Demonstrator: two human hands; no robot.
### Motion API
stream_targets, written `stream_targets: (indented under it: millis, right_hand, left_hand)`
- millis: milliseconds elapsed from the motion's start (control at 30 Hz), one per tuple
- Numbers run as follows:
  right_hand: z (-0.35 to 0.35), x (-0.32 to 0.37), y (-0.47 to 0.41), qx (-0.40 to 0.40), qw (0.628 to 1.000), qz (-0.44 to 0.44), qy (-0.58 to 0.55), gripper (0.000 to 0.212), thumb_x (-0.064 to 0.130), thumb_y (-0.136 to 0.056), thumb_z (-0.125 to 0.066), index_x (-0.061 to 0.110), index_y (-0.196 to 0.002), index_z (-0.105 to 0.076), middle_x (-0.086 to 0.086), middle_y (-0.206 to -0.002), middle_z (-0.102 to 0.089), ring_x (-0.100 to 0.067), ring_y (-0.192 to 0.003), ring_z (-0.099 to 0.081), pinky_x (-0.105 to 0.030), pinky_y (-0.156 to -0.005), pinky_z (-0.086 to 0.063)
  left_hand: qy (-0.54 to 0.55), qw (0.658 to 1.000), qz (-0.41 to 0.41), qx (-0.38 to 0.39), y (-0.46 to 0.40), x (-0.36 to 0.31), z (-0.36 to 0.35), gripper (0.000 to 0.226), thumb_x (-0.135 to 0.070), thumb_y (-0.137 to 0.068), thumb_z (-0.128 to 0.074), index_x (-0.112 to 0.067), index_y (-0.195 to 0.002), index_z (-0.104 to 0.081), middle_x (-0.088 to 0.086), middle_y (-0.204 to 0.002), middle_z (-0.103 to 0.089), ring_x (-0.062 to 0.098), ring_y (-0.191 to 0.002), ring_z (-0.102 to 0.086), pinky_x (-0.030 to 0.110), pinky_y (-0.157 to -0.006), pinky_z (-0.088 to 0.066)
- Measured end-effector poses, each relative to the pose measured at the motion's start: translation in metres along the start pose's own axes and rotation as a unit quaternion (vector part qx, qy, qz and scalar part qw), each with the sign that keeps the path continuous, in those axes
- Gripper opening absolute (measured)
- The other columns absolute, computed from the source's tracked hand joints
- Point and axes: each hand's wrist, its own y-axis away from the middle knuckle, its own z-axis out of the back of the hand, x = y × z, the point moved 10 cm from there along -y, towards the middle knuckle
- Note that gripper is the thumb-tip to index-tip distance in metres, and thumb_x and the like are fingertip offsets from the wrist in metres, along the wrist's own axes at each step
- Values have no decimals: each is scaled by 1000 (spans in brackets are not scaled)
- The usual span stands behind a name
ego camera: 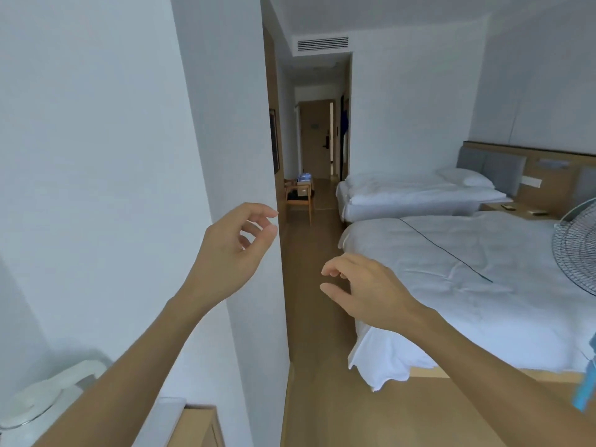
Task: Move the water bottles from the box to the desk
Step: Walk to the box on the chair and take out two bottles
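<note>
Two loose hands: left hand (230, 250); right hand (364, 290)

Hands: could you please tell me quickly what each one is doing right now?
Left hand: open, loosely curled, holding nothing.
Right hand: open, loosely curled, holding nothing.

A bare strip of wooden floor (309, 285) runs forward between the white wall corner (251, 175) on the left and two beds (451, 269) on the right. A wooden chair (298, 196) stands at the far left edge of this passage. A fan (577, 250) stands at the right.
</note>
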Motion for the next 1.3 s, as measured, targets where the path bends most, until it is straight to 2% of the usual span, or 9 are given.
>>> stream_targets:
  millis: [133,200,367,633,733,867,1033,1300]
  right_hand:
    - [-9,-60,-52,3,999,-36,16,27,47,-94,-53,32,-116,-58,16,-112,-59,-1,-94,-54,-7,-72,-31]
    - [-13,-89,-76,-7,998,-52,19,25,48,-94,-53,33,-113,-58,18,-109,-58,-2,-90,-55,-5,-68,-29]
    - [-31,-152,-130,-14,997,-68,28,25,50,-93,-50,35,-112,-57,19,-107,-58,-3,-92,-55,-18,-75,-43]
    - [-70,-259,-227,-33,997,-63,20,26,51,-93,-50,36,-114,-56,20,-108,-57,0,-89,-51,-16,-75,-40]
    - [-91,-306,-268,-30,998,-53,6,27,52,-93,-50,37,-114,-56,20,-108,-57,-2,-89,-54,-17,-76,-45]
    - [-110,-366,-333,-17,999,-36,-23,29,53,-93,-48,36,-114,-55,20,-107,-55,-4,-90,-56,-23,-78,-49]
    - [-125,-431,-416,-5,999,-17,-28,27,52,-93,-48,37,-114,-54,25,-99,-48,-1,-91,-52,-25,-79,-50]
    - [-184,-516,-520,10,999,-9,-43,29,53,-92,-49,37,-115,-56,21,-107,-55,-1,-94,-52,-27,-83,-49]
  left_hand:
    - [2,1000,-27,14,-67,36,-46,14,-29,-94,-60,-38,-104,-61,-21,-94,-63,0,-91,-60,7,-69,-48]
    - [7,999,-38,25,-97,54,-69,17,-30,-94,-59,-45,-102,-58,-23,-93,-62,-2,-91,-59,7,-69,-48]
    - [30,999,-32,32,-162,101,-120,20,-31,-94,-59,-49,-101,-56,-31,-98,-58,-5,-95,-57,3,-72,-45]
    - [28,999,-11,11,-261,175,-196,14,-29,-94,-60,-36,-106,-60,-23,-92,-60,-10,-93,-55,-1,-69,-42]
    - [9,1000,-8,19,-297,204,-235,15,-29,-94,-60,-36,-107,-60,-23,-94,-60,-11,-94,-54,-2,-70,-42]
    - [-10,999,-2,31,-356,239,-279,17,-29,-94,-59,-32,-110,-62,-18,-96,-63,-5,-95,-57,0,-71,-42]
    - [-41,999,-2,21,-432,280,-315,19,-29,-94,-59,-30,-113,-62,-18,-97,-62,-4,-95,-57,2,-72,-43]
    - [-36,999,7,13,-518,378,-369,19,-28,-94,-59,-30,-113,-62,-15,-100,-63,2,-92,-59,7,-72,-42]
